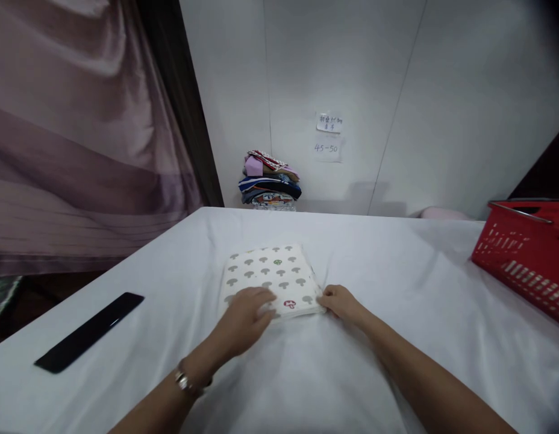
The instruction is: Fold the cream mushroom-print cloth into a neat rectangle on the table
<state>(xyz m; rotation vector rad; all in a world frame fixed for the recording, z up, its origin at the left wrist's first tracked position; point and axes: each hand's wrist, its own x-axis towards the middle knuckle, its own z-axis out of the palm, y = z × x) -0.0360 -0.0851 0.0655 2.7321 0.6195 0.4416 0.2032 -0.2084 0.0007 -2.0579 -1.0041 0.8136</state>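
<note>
A folded white cloth (270,274) printed with grey mushrooms, plus a green one and a red one, lies on the white-covered table (370,259) in front of me. My left hand (249,314) rests over its near left part, fingers apart, with a bracelet at the wrist. At the cloth's near right corner, my right hand (340,301) has its thumb and fingers pinched together on the edge. The layers of the fold show along the near side. Whether the cloth is a garment or a blanket I cannot tell.
A long black flat object (90,331) lies at the left. On the right stands a red plastic basket (523,253) with a metal handle. Beyond the far edge rises a stack of folded clothes (270,181) against the wall. A pink curtain (81,150) hangs at the left.
</note>
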